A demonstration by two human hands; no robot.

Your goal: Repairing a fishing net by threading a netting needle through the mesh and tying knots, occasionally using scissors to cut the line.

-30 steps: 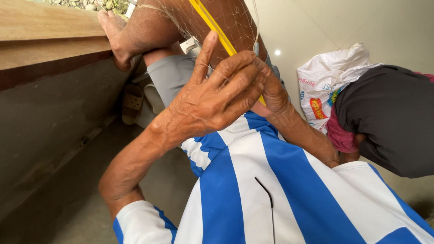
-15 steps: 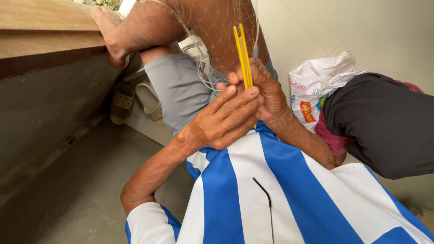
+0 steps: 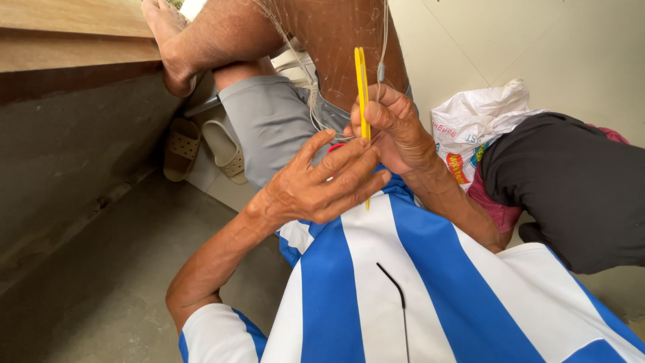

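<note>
Fine net (image 3: 322, 40) draped over a raised knee; yellow netting needle (image 3: 361, 87) at centre.
Net: stretched taut on the knee, presenting mesh to both hands. Right hand (image 3: 396, 131): closed round the upright needle, steadying it. Left hand (image 3: 322, 188): just near of it, fingers loosely extended, apparently pinching thread. Pale sandals (image 3: 201, 151): far left, floor.

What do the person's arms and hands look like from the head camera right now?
Both arms are bare from the short sleeves down. The left hand and right hand wear no gloves, rings or watch. The shirt has blue and white vertical stripes, with a blue-edged sleeve cuff.
</note>
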